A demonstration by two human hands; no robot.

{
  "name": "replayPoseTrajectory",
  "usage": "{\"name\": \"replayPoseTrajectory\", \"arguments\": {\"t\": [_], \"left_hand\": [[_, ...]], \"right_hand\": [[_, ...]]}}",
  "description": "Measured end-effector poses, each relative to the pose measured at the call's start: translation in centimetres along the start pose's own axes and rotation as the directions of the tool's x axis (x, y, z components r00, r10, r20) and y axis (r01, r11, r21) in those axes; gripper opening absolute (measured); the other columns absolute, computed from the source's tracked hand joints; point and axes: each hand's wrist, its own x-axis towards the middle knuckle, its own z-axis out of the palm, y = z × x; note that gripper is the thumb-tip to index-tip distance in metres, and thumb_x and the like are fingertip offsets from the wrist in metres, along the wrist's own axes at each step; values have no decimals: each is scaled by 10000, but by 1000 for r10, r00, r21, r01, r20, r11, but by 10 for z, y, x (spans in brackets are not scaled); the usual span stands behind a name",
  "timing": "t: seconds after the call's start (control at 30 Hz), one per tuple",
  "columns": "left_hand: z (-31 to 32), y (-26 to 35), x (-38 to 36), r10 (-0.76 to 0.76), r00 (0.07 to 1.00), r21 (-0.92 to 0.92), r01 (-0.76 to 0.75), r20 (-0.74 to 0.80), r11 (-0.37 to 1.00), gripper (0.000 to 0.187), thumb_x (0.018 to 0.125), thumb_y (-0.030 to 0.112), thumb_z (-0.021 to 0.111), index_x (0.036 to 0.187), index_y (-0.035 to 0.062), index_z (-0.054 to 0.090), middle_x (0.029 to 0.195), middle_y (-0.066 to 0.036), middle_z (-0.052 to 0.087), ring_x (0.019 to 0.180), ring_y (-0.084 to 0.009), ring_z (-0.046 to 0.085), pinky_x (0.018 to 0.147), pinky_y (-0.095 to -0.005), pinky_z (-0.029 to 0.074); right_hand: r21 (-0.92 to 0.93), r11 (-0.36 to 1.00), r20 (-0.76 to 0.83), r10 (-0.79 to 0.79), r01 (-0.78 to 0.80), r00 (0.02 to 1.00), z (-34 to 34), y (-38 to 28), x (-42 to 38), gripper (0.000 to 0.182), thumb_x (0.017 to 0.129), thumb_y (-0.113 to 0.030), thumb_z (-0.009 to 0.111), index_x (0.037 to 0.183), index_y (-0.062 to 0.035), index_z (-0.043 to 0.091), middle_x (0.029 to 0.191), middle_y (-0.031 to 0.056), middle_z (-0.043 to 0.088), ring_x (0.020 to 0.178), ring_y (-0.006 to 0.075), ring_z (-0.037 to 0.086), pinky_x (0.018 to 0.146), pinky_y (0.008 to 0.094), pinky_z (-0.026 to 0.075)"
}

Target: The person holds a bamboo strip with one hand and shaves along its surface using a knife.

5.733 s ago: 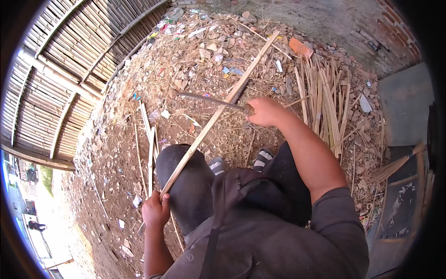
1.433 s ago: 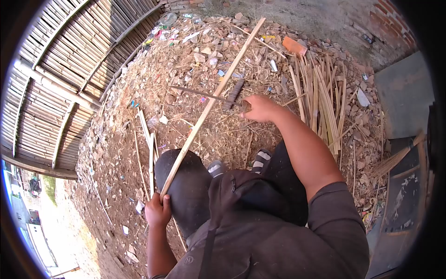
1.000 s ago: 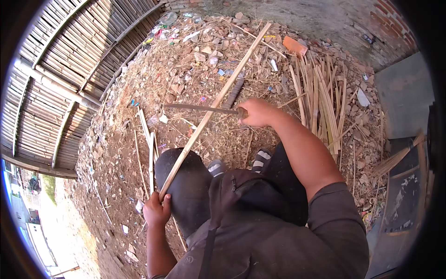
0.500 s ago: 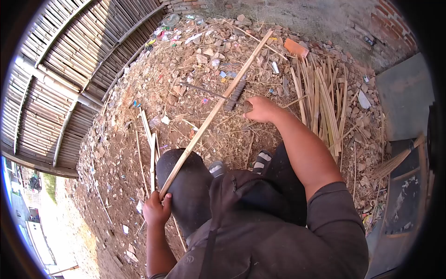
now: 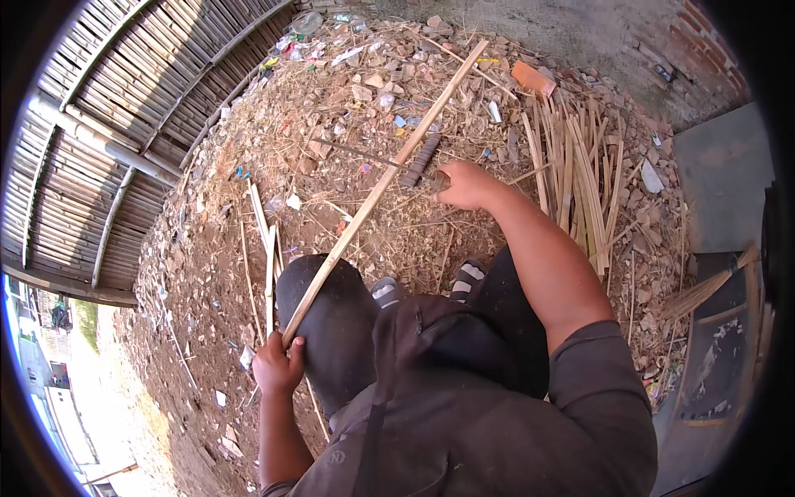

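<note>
My left hand (image 5: 279, 364) is closed round the near end of a long, pale bamboo strip (image 5: 364, 209). The strip leans across my left knee and slants away to the upper right. My right hand (image 5: 465, 185) is closed on the brown handle of a long knife (image 5: 352, 151). Its thin dark blade, seen edge-on, points left and crosses the strip around its middle. Beside that crossing lies a dark ribbed rod (image 5: 423, 159) on the ground. The fingers of my right hand partly hide the handle.
A pile of split bamboo strips (image 5: 580, 178) lies to the right, near an orange brick piece (image 5: 532, 79). More strips (image 5: 271, 277) lie by my left knee. Rubble and litter cover the ground. A bamboo fence (image 5: 124, 108) stands left, a wall (image 5: 571, 41) ahead, a stick broom (image 5: 691, 294) right.
The view has shifted slightly. Both hands keep their grip, and the strip and knife stay in nearly the same place, the blade still across the strip.
</note>
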Motion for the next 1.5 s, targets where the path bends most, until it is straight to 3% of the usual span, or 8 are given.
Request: {"name": "replayPoseTrajectory", "arguments": {"t": [0.03,0.33,0.43,0.57,0.8,1.0,1.27,1.5], "left_hand": [[-1,-1,0,6,1000,11,-6,3,1000,479,917,517,655,819,65,534,654,-212,605,641,-463,623,560,-560,454],[2,-5,4,23,999,-38,-21,33,999,513,929,542,638,788,65,517,633,-196,588,620,-463,611,551,-550,448],[3,-1,2,-18,1000,-88,20,21,996,520,927,541,639,774,60,515,640,-201,592,628,-463,612,562,-552,452],[-8,3,3,-35,998,-5,36,45,999,524,920,541,644,772,53,525,670,-213,609,670,-463,626,589,-560,459],[-20,8,9,-46,991,-20,49,124,999,527,924,535,650,771,44,533,673,-213,616,677,-464,629,598,-561,464],[-17,7,8,-84,985,-65,94,151,993,523,914,516,681,775,28,553,655,-204,616,659,-446,631,599,-533,474],[-51,13,7,-58,918,-263,171,391,950,503,894,460,738,797,-7,578,626,-145,604,578,-273,601,576,-421,456],[-53,12,9,-75,904,-236,190,422,953,490,902,454,726,811,-9,597,612,-138,596,575,-271,602,574,-420,451]], "right_hand": [[-38,995,65,90,-88,994,-5,-3,1,349,772,-232,705,1097,-104,713,989,198,722,932,391,691,835,454,558],[-351,911,156,-171,216,973,2,-56,-31,339,803,-312,768,988,-42,681,909,208,699,889,376,693,799,472,540],[-67,994,9,-84,84,996,0,-12,-10,351,803,-313,771,996,-35,679,915,208,700,882,377,691,795,473,537],[-117,988,20,105,-102,994,-9,-5,-5,334,775,-235,717,1078,-93,708,962,191,713,958,377,691,834,472,555],[-372,907,187,-134,197,973,-2,-56,-33,256,804,-255,717,988,-82,677,855,177,694,870,387,693,766,484,546],[-77,996,-99,30,-38,995,-3,-8,-5,303,778,-265,714,1029,-96,712,931,184,712,892,389,685,789,468,553],[-248,955,242,-99,160,965,-8,-57,-36,305,775,-261,723,1032,-98,711,925,171,711,914,369,694,800,490,546],[-105,992,36,-66,70,997,10,-11,-8,317,815,-339,767,918,-58,663,868,202,690,880,386,688,779,492,534]]}}
